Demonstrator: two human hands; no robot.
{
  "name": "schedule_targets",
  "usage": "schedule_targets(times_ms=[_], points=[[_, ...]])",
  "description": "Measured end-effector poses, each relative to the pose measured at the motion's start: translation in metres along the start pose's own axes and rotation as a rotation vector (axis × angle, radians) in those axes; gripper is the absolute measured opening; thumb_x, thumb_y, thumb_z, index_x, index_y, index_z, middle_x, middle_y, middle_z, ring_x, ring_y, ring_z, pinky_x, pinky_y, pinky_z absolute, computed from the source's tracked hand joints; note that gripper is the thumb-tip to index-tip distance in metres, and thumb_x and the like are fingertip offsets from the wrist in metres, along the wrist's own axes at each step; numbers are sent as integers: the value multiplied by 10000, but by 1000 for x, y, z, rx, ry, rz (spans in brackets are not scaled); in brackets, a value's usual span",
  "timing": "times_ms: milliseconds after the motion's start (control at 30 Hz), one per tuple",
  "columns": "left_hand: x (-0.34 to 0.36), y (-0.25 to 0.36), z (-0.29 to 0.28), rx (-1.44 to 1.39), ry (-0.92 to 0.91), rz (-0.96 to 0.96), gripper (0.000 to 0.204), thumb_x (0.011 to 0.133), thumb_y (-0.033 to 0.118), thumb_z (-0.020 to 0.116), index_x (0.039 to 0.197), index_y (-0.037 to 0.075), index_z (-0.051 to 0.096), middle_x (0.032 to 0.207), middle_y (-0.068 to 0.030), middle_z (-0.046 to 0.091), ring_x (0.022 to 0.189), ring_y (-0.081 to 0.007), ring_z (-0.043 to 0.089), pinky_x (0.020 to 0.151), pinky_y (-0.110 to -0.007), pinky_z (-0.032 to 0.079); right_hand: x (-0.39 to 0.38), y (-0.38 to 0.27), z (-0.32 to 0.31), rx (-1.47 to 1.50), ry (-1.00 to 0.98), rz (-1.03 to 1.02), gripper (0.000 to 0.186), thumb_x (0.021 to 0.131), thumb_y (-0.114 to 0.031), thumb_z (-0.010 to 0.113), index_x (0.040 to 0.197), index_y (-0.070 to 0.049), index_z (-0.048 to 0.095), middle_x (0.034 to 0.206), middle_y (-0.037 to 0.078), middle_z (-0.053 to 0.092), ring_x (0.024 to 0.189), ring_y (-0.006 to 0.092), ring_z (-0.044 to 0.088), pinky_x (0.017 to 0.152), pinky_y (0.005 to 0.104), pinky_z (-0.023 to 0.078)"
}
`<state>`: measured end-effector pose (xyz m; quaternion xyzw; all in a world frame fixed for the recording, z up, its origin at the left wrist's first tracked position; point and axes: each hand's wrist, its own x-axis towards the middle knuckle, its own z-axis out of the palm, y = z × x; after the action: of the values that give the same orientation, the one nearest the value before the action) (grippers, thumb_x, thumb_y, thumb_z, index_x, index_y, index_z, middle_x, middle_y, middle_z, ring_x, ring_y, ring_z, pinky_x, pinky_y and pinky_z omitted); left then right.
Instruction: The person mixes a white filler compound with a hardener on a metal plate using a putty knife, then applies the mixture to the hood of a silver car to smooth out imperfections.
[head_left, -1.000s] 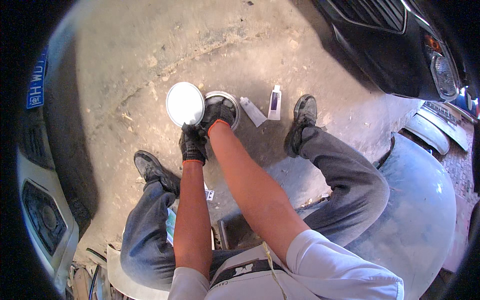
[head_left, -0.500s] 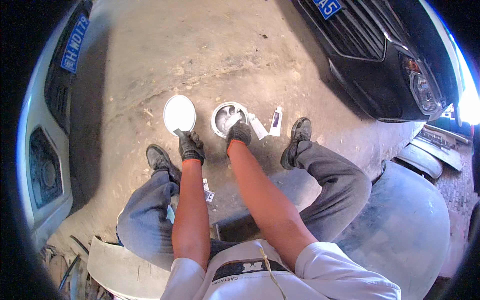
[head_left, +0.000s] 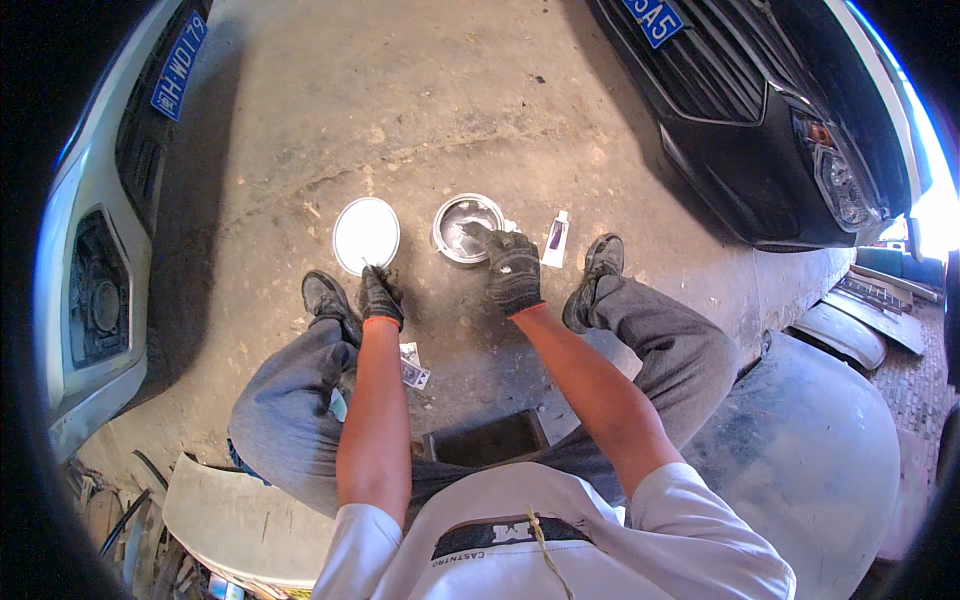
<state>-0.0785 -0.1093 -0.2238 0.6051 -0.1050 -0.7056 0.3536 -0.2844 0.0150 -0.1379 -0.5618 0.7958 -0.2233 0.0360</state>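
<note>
I log: black car; tube; can, right hand over its rim, grip unclear; white disc, left hand clasping its edge.

Site is an auto-body workshop, as shown by a white car, dark-fronted car, detached body panels and open paste can on concrete floor.

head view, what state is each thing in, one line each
Tin, open, upright, whitish paste inside
White disc, near edge at the left hand
Tube with dark label, lying on the ground; cap unclear
Left hand, gloved, fingers curled; grip unclear
Right hand, gloved, fingers over the tin's edge; grip unclear
Dark car's headlight, looks unlit
</note>
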Motion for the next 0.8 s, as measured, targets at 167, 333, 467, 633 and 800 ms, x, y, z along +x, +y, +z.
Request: schedule_targets(times_ms=[167, 333, 467, 633, 800], points=[[16, -27, -8, 372, 98, 120, 351, 943, 357, 540, 773, 62, 625, 671, -79, 636, 465, -192, 526, 430, -338, 378, 10, -4, -34, 163, 50, -131, 538, 776, -43, 520, 1281, -209, 609, 1004, 124, 675, 929, 338, 619, 824, 445, 484], [20, -46, 8, 775, 39, 328, 302, 882, 269, 556, 769, -7, 607, 683, -155, 630, 602, -264, 578, 585, -407, 463, 7, 5, -65, 142, 61, -168, 517, 753, -21, 536, 1244, -148, 636, 1103, 112, 669, 941, 318, 630, 823, 429, 497], [-6, -57, 44, 901, -116, 382, 309, 817, 279, 625, 877, -19, 571, 735, -181, 613, 672, -291, 589, 660, -419, 484, 12, 18, -86, 52, 242, -291, 500, 687, -3, 568, 1178, -71, 642, 1049, 161, 650, 962, 359, 614, 838, 461, 490], [-10, -63, 79, 1069, -96, 365, 346, 787, 287, 640, 937, -17, 572, 865, -227, 644, 819, -344, 638, 758, -419, 502, 15, 29, -116, 22, 196, -306, 542, 660, 19, 575, 1195, -58, 614, 1136, 165, 620, 1026, 378, 580, 892, 496, 464], [18, -74, 76, 1120, -50, 192, 422, 787, 307, 642, 1034, -31, 592, 1029, -259, 666, 996, -382, 653, 865, -430, 501, 17, 21, -134, 148, 220, -246, 485, 724, 25, 586, 1202, -52, 609, 1139, 173, 616, 1042, 390, 565, 915, 483, 454]])
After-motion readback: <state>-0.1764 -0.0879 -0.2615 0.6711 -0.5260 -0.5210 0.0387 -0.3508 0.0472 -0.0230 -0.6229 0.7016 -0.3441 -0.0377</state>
